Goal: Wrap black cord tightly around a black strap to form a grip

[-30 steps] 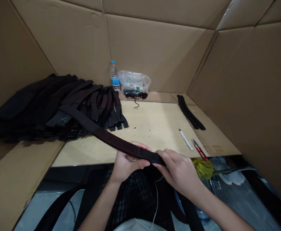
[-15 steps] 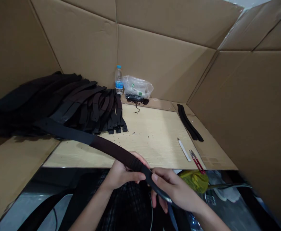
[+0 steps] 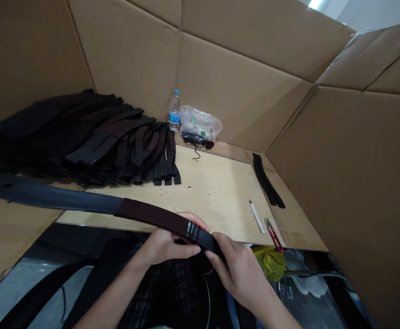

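A long black strap (image 3: 154,214) with a dark brown wrapped middle section runs slantwise in front of me. My left hand (image 3: 162,249) is closed around it where the brown section meets several ridged black bands, thumb on the near edge. My right hand (image 3: 236,260) pinches the black part just beyond those bands, and the strap's right end is hidden behind that hand. The strap's free left end, with a hole in it, sticks out over the table's left side. Behind it lies a heap of similar straps (image 3: 83,137).
A water bottle (image 3: 174,112) and a clear plastic bag (image 3: 200,123) stand against the cardboard back wall. Two black strips (image 3: 267,180), a white pencil-like stick (image 3: 257,217) and red-handled thread snips (image 3: 273,235) lie at the right. Below the table edge hangs a yellow bag (image 3: 270,262).
The strap's left end has swung off the heap toward me and to the left. My right hand has shifted its grip, closer to the left hand. The view has tilted slightly.
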Available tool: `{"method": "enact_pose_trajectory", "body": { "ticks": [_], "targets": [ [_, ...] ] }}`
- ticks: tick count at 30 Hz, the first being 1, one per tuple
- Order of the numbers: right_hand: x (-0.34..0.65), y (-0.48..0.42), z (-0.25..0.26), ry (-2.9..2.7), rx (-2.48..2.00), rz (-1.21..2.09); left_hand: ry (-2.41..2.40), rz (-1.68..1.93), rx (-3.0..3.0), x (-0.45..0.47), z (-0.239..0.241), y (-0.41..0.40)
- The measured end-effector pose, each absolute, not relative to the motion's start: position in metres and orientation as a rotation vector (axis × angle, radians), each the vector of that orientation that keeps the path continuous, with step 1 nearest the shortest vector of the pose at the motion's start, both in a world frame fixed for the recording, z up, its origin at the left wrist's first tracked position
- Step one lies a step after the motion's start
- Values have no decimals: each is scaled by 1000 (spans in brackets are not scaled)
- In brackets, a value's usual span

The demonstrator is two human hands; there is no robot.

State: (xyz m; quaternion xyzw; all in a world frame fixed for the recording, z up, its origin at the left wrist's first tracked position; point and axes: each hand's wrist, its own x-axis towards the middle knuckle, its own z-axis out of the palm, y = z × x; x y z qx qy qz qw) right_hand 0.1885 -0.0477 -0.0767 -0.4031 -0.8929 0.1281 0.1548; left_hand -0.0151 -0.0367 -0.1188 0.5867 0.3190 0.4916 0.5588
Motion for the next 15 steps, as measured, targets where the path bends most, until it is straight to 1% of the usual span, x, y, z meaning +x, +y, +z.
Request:
{"method": "enact_pose_trajectory", "body": {
  "ticks": [5,9,11,15],
  "targets": [
    [190,-44,-74,-2567,-1189,435,714,1223,1299,-9,-123,-30],
    [193,-38,-71,-2508,-1287,711,571,1256,1127,3,-122,-26],
    [195,-35,-70,-2389,-1324,1012,527,1206,1053,8,-122,-25],
    [203,-27,-70,-1827,-1333,1929,519,1118,1002,13,-123,-24]
  ]
}}
